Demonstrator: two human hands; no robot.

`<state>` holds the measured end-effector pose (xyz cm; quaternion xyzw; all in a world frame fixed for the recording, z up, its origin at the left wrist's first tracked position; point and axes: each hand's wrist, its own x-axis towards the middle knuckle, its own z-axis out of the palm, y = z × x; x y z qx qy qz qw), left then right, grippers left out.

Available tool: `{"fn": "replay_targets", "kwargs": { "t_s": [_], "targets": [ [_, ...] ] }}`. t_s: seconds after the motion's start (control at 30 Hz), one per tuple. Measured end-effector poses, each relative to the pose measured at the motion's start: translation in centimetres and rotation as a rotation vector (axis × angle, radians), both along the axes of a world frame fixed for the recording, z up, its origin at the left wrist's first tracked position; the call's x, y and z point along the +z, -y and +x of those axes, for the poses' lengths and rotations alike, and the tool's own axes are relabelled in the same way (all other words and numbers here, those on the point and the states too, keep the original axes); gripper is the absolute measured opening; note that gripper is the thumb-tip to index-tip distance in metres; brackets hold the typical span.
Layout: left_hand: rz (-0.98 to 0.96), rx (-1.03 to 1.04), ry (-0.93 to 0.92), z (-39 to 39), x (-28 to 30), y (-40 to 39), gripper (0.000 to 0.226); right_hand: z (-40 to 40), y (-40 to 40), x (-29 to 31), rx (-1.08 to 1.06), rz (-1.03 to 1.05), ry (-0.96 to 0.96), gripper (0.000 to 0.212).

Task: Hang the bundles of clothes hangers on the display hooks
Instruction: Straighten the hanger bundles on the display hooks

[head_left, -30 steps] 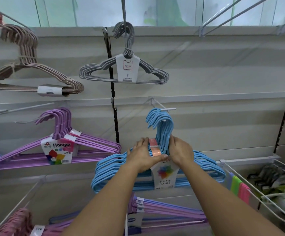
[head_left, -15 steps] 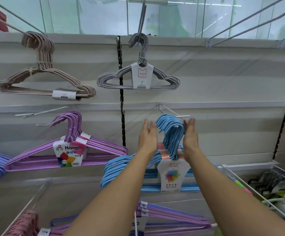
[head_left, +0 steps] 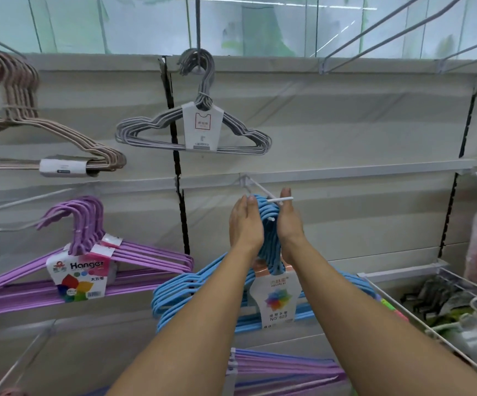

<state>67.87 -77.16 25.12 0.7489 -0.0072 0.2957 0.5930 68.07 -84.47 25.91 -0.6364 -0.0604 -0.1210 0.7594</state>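
Observation:
A bundle of blue hangers (head_left: 186, 292) with a white label hangs at centre, its hook tops bunched at a white display hook (head_left: 280, 199). My left hand (head_left: 244, 224) presses flat against the left side of those hook tops. My right hand (head_left: 288, 221) presses the right side, fingers straight up. Both palms squeeze the blue hook tops between them. The white hook's tip pokes out between my hands.
Purple hangers (head_left: 83, 270) hang at left, brown ones (head_left: 31, 138) upper left, grey ones (head_left: 197, 130) above centre. More purple hangers (head_left: 283, 370) lie below. A wire basket (head_left: 445, 315) of goods stands at right. A bare white hook (head_left: 23, 199) juts out at left.
My hands have slid up from the bundle's neck to the hook tops and closed in on them. The view has shifted closer to the wall.

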Motion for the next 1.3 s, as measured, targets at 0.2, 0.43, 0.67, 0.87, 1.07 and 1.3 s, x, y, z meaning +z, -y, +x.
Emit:
{"fn": "replay_targets", "kwargs": {
  "t_s": [0.2, 0.43, 0.67, 0.87, 1.07, 1.3],
  "targets": [
    [-0.050, -0.022, -0.020, 0.0, -0.3, -0.1, 0.050, 0.5, -0.3, -0.3, -0.064, -0.080, 0.007, 0.057],
    [0.064, 0.002, -0.039, -3.2, -0.8, -1.5, 0.047, -1.3, -0.1, -1.6, -0.236, -0.314, 0.108, 0.078],
    [0.152, 0.223, -0.089, -7.7, -3.2, -8.0, 0.042, -4.8, -1.9, -5.5, -0.479, -0.469, 0.075, 0.047],
    [0.210, 0.454, -0.118, -11.9, -3.8, -18.1, 0.032, -7.9, -6.2, -7.2, -0.769, -0.303, 0.071, 0.035],
    [0.249, 0.510, -0.154, -15.8, -4.7, -28.2, 0.032, -11.3, -14.6, -7.8, -0.862, -0.416, 0.092, 0.044],
    [0.375, 0.488, -0.262, -15.6, -6.4, -35.5, 0.033, -11.1, -22.5, -6.0, -0.417, -0.943, 0.213, 0.037]
  ]
}}
